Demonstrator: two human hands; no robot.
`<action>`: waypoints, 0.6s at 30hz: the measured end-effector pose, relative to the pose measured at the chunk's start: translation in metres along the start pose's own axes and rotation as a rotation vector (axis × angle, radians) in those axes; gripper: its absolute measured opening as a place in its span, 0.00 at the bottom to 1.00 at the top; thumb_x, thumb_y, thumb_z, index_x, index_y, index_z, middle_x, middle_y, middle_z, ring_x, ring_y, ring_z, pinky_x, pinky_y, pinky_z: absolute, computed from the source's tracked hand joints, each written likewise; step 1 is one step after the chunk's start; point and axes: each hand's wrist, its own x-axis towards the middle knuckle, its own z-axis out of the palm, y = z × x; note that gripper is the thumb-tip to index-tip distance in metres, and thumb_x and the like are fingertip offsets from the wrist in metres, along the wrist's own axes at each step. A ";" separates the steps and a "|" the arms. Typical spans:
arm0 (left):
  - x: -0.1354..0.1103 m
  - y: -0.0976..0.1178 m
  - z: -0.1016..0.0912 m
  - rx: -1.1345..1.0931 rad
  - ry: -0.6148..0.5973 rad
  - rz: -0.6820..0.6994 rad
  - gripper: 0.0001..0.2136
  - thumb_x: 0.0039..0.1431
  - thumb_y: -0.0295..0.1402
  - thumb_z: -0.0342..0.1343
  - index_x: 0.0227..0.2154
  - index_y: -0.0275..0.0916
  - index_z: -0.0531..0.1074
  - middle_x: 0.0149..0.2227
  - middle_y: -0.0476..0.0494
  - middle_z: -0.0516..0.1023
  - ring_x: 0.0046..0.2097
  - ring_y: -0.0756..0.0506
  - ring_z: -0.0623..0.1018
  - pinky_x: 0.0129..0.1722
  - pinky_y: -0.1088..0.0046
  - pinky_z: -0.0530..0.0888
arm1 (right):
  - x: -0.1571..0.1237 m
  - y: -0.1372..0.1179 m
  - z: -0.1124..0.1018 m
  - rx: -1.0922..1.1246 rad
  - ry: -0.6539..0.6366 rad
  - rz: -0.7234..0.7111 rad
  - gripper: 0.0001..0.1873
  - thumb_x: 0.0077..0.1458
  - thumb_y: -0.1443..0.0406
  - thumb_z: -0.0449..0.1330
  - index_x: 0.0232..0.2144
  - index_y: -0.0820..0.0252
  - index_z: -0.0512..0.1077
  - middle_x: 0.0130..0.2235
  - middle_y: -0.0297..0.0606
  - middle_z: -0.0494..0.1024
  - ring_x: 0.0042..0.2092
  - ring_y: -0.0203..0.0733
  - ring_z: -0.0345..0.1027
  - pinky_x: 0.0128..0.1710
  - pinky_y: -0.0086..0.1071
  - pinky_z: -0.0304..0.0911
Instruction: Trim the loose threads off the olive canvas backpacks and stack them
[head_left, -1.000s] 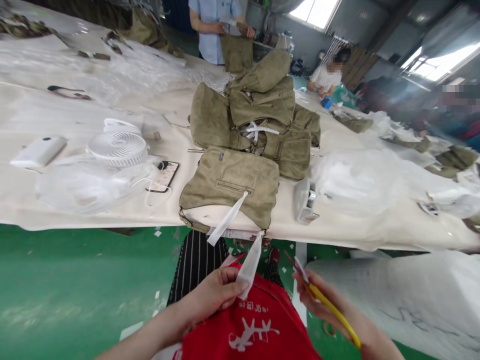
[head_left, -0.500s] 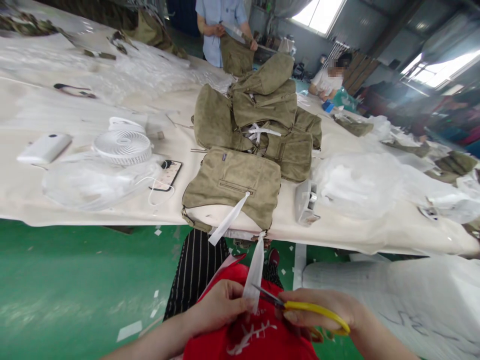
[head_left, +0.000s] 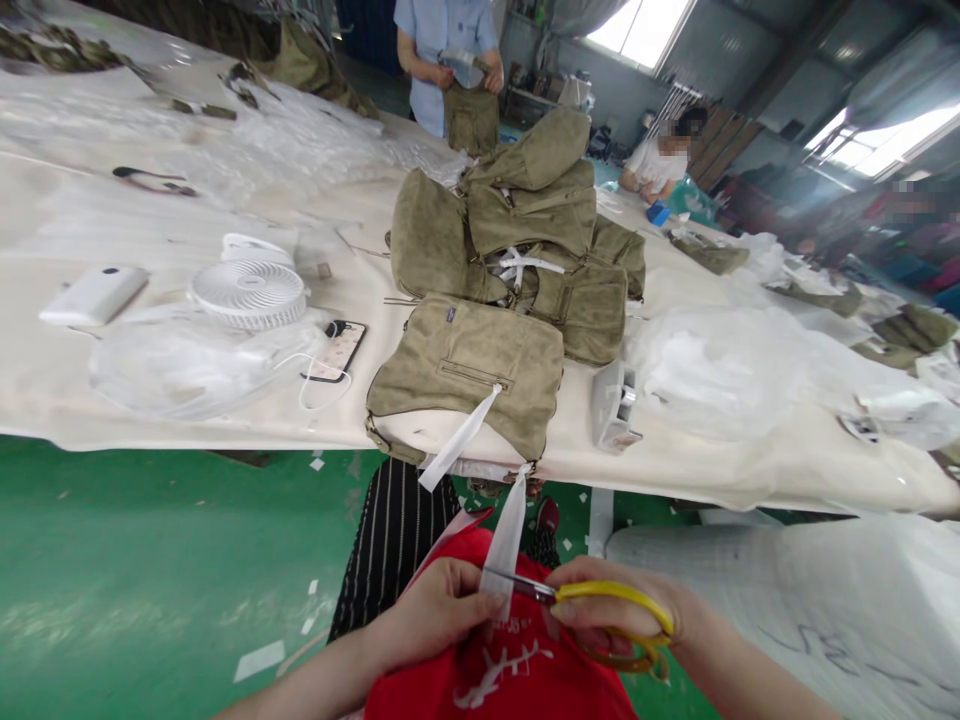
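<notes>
Near the bottom centre, my left hand pinches the lower end of a white strip that hangs from the corner of an olive bag. My right hand grips yellow-handled scissors, their blades lying across the strip just above my left fingertips. The bag lies on the table's front edge, and a second white strip is tied to its zipper. Below my hands is a red apron with white lettering.
More olive bags are heaped behind. On the table are a white fan, a phone, a tape dispenser and plastic bags. Across the table a person in a blue shirt handles another bag.
The scissors have moved left, so their blades now lie across the strip. My left hand keeps its pinch. The person opposite has shifted the bag in their hands.
</notes>
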 end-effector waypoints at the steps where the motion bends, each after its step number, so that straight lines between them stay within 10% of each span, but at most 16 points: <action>1: 0.000 0.000 -0.001 0.004 0.005 0.005 0.23 0.41 0.54 0.59 0.18 0.35 0.69 0.13 0.55 0.61 0.16 0.57 0.54 0.17 0.76 0.46 | 0.002 0.003 0.000 0.030 -0.026 0.015 0.19 0.52 0.50 0.57 0.30 0.62 0.71 0.17 0.27 0.62 0.15 0.27 0.51 0.13 0.21 0.46; 13: -0.004 0.008 0.005 0.173 -0.026 0.021 0.18 0.45 0.47 0.58 0.22 0.33 0.73 0.22 0.47 0.72 0.23 0.52 0.68 0.22 0.78 0.62 | 0.002 0.012 -0.004 0.251 0.077 -0.310 0.24 0.51 0.48 0.56 0.38 0.63 0.68 0.18 0.27 0.61 0.15 0.27 0.50 0.15 0.22 0.47; 18: -0.001 0.019 -0.030 0.139 0.339 0.123 0.20 0.44 0.50 0.57 0.21 0.34 0.70 0.20 0.51 0.68 0.23 0.53 0.64 0.23 0.79 0.60 | -0.033 0.047 -0.062 0.356 0.680 -0.631 0.26 0.54 0.47 0.47 0.41 0.61 0.67 0.16 0.29 0.61 0.15 0.31 0.50 0.16 0.26 0.48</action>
